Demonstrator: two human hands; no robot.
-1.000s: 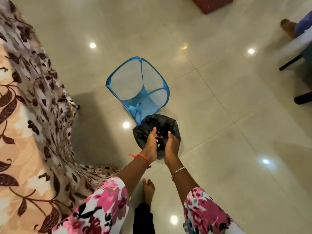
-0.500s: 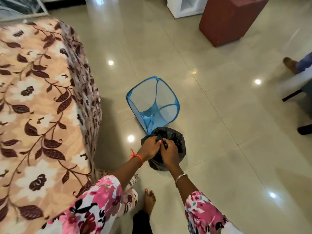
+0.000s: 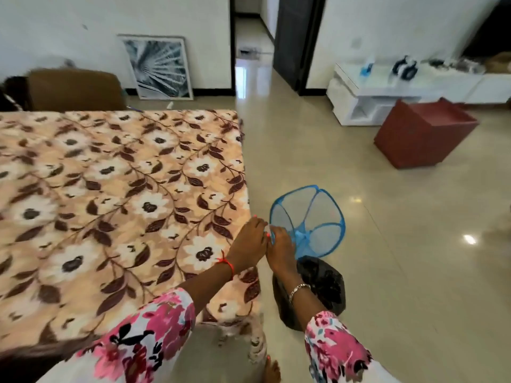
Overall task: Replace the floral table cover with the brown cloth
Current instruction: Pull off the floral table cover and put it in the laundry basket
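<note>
The fingers [image 3: 257, 225] of the left hand [image 3: 247, 241] are curled toward the right hand [image 3: 280, 246], and the two hands are held together just off the right edge of the surface. A small pale speck is seen where the fingertips meet, but the spot is blurred and overlaps the rim of the blue mesh hamper [image 3: 312, 217], so it cannot be told whether anything is pinched there or how either hand's fingers are closed.

The floral table cover [image 3: 124, 189] is spread flat over the surface, which is wholly hidden beneath it; its left side is cut off by the frame, and its near right corner, hanging toward the floor [image 3: 401, 272], is partly covered by the left sleeve [image 3: 143, 338].

The hamper is stood on the floor beside the surface; just nearer, a black bag [image 3: 323, 283] is crossed by the right forearm, and its contents cannot be made out. A bare foot [image 3: 272, 371] is cut off at the bottom edge.

Beyond the far edge a brown shape [image 3: 74, 89] is seen, blurred and with its lower part hidden; whether it is cloth or a seat back cannot be told. The items on the white unit [image 3: 387, 87] are too blurred to be identified.
</note>
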